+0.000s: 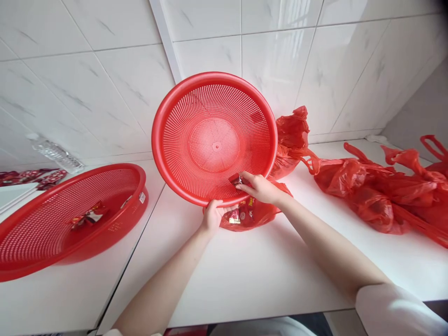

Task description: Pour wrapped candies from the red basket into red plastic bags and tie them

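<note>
A round red plastic basket (217,135) with mesh walls is tilted up, its open side facing me. At its lower rim my left hand (213,215) grips the edge, thumb over the rim and fingers beneath. Inside the lower right of the basket, my right hand (259,186) pinches a small dark red wrapped packet (237,181), perhaps a candy. Under the rim lies an open red plastic bag (268,212) with several red wrapped packets in it, partly hidden by the basket and my hands.
A second red basket (115,240) with a few wrapped packets (89,215) stands at the left. Behind it lies a clear plastic bottle (59,154). Knotted red bags (378,205) sit at the right, another bag (294,130) behind the tilted basket. A tiled wall (122,88) backs the white table (245,280).
</note>
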Action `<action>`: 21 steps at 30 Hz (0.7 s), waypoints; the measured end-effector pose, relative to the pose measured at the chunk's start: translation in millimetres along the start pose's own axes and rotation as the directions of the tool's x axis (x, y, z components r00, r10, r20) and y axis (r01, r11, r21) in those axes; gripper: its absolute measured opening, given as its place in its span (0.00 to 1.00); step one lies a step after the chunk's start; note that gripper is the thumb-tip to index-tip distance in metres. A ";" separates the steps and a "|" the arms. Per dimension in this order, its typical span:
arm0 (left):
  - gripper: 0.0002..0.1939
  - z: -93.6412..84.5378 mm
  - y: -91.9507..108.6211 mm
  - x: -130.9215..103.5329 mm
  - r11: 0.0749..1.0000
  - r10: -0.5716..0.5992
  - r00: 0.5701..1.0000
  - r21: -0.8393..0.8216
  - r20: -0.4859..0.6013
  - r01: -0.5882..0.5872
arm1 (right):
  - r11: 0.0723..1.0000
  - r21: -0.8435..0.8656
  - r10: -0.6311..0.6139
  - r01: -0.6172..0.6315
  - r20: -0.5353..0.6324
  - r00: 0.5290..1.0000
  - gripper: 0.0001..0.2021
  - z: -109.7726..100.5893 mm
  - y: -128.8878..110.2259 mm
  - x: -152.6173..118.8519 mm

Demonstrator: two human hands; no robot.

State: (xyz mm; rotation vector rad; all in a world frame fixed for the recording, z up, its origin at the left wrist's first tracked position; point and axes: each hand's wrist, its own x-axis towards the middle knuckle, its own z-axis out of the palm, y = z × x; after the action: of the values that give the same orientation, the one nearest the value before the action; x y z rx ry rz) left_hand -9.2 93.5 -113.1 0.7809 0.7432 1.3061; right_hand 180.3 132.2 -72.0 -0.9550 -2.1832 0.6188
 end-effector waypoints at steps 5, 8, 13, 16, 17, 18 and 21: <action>0.13 -9.0 3.1 7.8 0.999 0.035 0.999 0.030 -0.038 -0.034 | 0.997 -0.070 -0.026 0.030 0.058 0.998 0.15 -13.0 -5.4 -1.1; 0.10 -16.6 6.4 14.4 0.995 0.103 0.989 0.023 -0.106 -0.101 | 0.991 -0.116 -0.049 0.060 0.092 0.995 0.14 -16.6 -5.9 -1.8; 0.04 -25.9 12.5 20.9 0.985 0.172 0.969 0.007 -0.177 -0.173 | 0.980 -0.195 -0.012 0.032 0.103 0.995 0.17 -15.5 -5.2 -4.0; 0.04 -27.6 13.9 20.9 0.986 0.159 0.972 -0.016 -0.173 -0.164 | 0.965 -0.261 0.026 -0.012 0.050 0.998 0.23 -12.6 -2.3 -4.8; 0.05 -27.7 14.0 20.5 0.987 0.153 0.974 -0.026 -0.167 -0.159 | 0.965 -0.262 0.031 -0.019 0.043 0.999 0.25 -11.3 -0.5 -4.9; 0.05 -27.7 14.1 20.0 0.988 0.146 0.976 -0.034 -0.163 -0.154 | 0.965 -0.260 0.036 -0.026 0.032 0.999 0.26 -10.0 1.9 -4.9; 0.07 -28.2 14.3 18.8 0.988 0.135 0.976 -0.049 -0.170 -0.146 | 0.967 -0.250 0.031 -0.037 -0.027 0.999 0.27 -6.6 10.3 -4.6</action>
State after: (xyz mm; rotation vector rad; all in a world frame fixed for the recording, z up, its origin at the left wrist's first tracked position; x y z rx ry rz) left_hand -38.3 115.7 -117.2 0.6903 0.7873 1.5294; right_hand 192.2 136.1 -75.9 -1.1258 -2.2653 0.3496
